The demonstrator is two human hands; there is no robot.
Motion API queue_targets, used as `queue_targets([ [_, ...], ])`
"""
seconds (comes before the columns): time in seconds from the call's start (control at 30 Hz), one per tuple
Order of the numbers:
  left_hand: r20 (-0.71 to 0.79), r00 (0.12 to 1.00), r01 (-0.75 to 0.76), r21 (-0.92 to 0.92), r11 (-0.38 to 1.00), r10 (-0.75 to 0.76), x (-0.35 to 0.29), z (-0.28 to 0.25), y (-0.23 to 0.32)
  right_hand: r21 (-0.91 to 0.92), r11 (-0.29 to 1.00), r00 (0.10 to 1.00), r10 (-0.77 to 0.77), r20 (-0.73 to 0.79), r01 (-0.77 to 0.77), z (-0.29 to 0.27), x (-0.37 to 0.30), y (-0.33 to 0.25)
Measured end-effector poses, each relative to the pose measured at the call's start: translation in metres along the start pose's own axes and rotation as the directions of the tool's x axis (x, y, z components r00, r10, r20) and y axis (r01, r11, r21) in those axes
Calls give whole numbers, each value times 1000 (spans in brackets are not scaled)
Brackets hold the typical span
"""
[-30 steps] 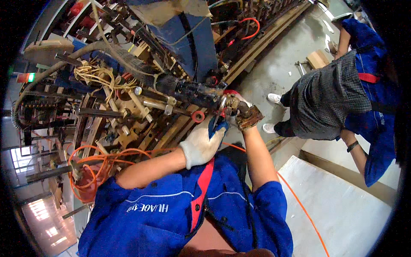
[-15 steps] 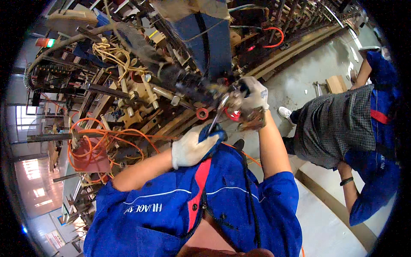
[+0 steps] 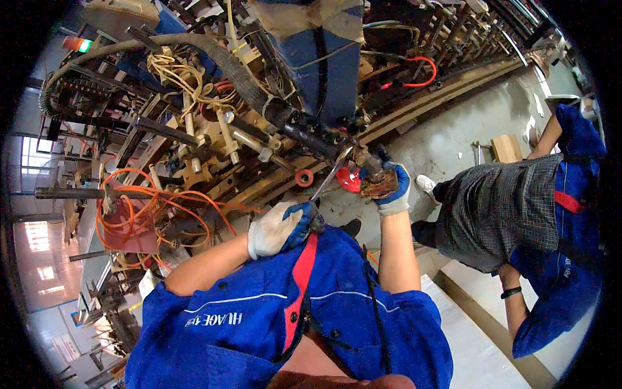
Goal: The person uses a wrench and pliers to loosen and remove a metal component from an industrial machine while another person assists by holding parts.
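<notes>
My left hand (image 3: 285,223), in a white glove with a blue coated palm, is closed around a slim metal tool (image 3: 329,180). Its handle is hidden in my fist, so its exact kind does not show. The tool's tip reaches the end of a black cylinder (image 3: 314,135) on the machine. My right hand (image 3: 398,191), gloved alike, curls around a brown, crusted metal part (image 3: 379,184) at that end. Some of its fingers are hidden behind the part. Beside the crusted part is a bright red round piece (image 3: 349,179).
A thick ribbed hose (image 3: 223,58) runs into the black cylinder. Orange air tubes (image 3: 129,207) coil at the left, near metal rods and tan cords (image 3: 170,68). A blue panel (image 3: 330,71) stands beyond. At the right is a co-worker in a checked apron (image 3: 499,207).
My right hand has shifted from above the cylinder's end down to the outer side of the crusted part. The left hand still grips the tool. The whole view has shifted slightly.
</notes>
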State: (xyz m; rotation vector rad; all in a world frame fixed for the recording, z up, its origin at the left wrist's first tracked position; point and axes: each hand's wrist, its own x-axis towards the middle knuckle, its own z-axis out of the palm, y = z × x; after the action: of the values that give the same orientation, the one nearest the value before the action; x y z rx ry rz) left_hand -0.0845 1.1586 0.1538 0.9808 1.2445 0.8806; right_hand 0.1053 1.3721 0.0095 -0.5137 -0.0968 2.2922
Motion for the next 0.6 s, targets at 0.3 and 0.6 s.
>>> queue_targets([
  [0.3,-136,985,-60,326,943,110,15,-8,-69,-107,992,983,-76,-168,59,-55,103,-24],
  [0.6,-170,985,79,517,852,12,-6,-5,-40,-524,783,739,-563,-369,335,90,67,-35],
])
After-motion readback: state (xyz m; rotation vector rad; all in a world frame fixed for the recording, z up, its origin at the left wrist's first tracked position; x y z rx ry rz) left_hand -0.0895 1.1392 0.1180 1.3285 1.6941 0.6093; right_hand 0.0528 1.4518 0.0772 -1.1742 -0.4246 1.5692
